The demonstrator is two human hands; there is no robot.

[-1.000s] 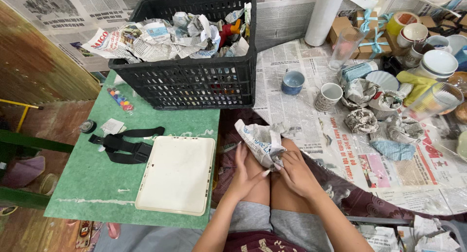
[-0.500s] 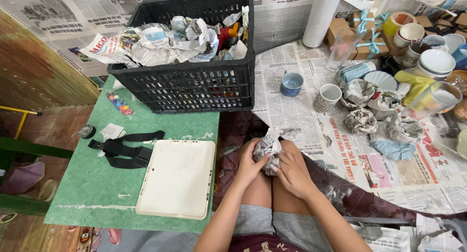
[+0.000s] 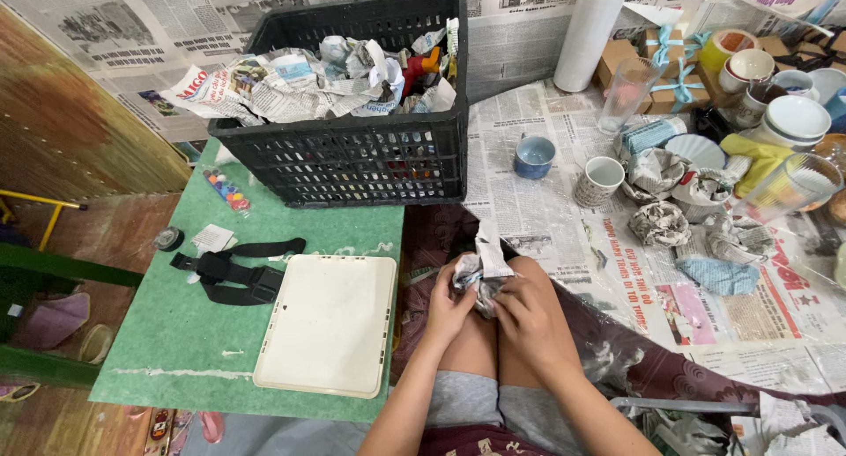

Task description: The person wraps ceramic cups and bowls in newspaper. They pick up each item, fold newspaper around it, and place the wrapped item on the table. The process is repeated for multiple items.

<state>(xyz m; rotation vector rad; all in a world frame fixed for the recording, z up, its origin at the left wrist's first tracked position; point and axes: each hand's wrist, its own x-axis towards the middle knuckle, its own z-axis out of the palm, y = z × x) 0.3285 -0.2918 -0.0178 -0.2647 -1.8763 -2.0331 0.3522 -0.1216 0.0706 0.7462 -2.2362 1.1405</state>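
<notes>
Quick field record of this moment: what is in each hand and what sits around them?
left hand: gripping the newspaper bundle over the knees
right hand: fingers pressed on the same bundle
bundle contents: hidden by paper
ahead: black crate full of crumpled newspaper
left side: white tray and black strap on green table
right side: blue cup, patterned mug, wrapped items on newspaper

A black crate [image 3: 352, 156] of crumpled newspaper stands behind a white tray [image 3: 328, 324] on the green table [image 3: 159, 350].

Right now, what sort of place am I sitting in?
Probably a home packing spot on the floor: spread newspaper, cups and bowls waiting, a black crate of wrapped pieces, and both hands wrapping a bundle.
</notes>
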